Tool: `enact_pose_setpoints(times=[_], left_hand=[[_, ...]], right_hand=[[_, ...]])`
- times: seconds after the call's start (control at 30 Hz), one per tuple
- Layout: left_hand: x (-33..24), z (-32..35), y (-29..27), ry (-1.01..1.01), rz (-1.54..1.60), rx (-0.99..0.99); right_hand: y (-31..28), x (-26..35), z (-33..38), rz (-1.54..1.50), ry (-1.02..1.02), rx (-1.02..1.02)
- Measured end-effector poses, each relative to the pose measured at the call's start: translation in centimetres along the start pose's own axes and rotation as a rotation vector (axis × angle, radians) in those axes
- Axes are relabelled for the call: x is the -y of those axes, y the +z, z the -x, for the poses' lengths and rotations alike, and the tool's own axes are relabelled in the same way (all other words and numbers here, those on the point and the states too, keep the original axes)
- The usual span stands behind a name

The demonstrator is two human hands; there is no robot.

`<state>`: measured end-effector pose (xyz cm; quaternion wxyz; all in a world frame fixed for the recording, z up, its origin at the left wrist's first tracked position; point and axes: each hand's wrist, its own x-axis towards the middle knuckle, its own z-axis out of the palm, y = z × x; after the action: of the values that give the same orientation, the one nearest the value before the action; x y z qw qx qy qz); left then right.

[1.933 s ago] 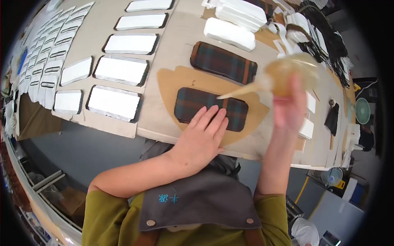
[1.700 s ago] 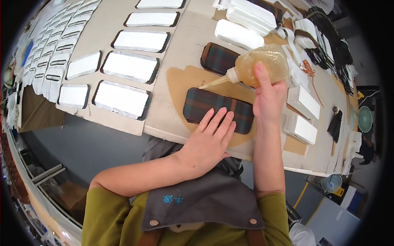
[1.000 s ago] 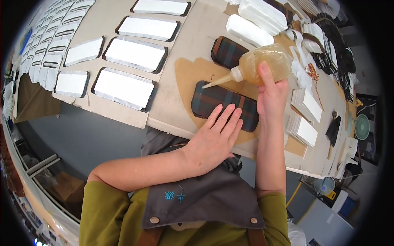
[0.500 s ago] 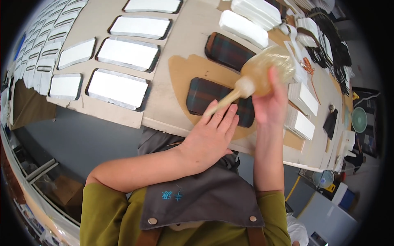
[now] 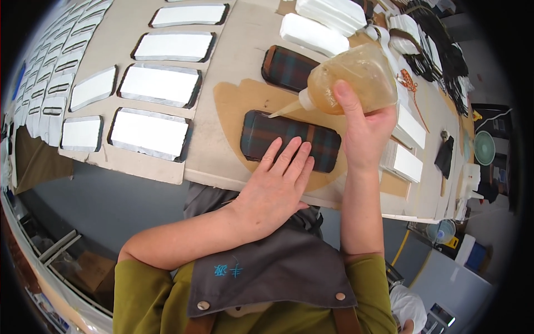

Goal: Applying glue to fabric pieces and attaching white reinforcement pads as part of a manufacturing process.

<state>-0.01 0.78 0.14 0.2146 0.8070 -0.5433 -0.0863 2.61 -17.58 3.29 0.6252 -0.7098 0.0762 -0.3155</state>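
My right hand (image 5: 368, 131) is wrapped round a translucent squeeze bottle (image 5: 364, 69) of amber liquid, tipped over with its long nozzle pointing left. The nozzle tip is at the far left edge of a dark plaid fabric panel (image 5: 278, 131) with rounded corners; whether it touches is hard to tell. My left hand (image 5: 270, 186) lies with fingers stretched out, their tips on the panel's near part. Under the panel is a tan sheet (image 5: 227, 106) with a curved outline. A second plaid panel (image 5: 286, 67) lies just beyond, partly behind the bottle.
White panels with dark edges (image 5: 149, 133) lie in columns on the left of the table (image 5: 203, 161). Stacked white pads (image 5: 314, 34) are at the back. White strips (image 5: 403, 161), orange cord (image 5: 409, 80) and black straps (image 5: 439, 58) sit to the right.
The bottle's nozzle has moved from the panel's near edge, by my left fingers, to its far left edge. My left hand has shifted slightly nearer and stays on the panel. The view has shifted a little.
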Motion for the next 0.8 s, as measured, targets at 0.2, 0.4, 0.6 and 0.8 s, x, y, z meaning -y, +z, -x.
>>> enact_pose_setpoints(times=[0.2, 0.4, 0.6, 0.8], left_hand=[[0.2, -0.1, -0.1, 0.016, 0.027, 0.014], [-0.1, -0.2, -0.3, 0.003, 0.011, 0.023], [0.1, -0.5, -0.7, 0.001, 0.021, 0.025], [0.7, -0.8, -1.1, 0.003, 0.041, -0.022]], right_hand=[[-3.2, 0.7, 0.0, 0.07, -0.009, -0.055], [-5.8, 1.3, 0.6, 0.113, 0.0, -0.087], [-8.5, 1.7, 0.9, 0.18, -0.026, -0.142], [-10.3, 1.6, 1.8, 0.2, -0.025, -0.204]])
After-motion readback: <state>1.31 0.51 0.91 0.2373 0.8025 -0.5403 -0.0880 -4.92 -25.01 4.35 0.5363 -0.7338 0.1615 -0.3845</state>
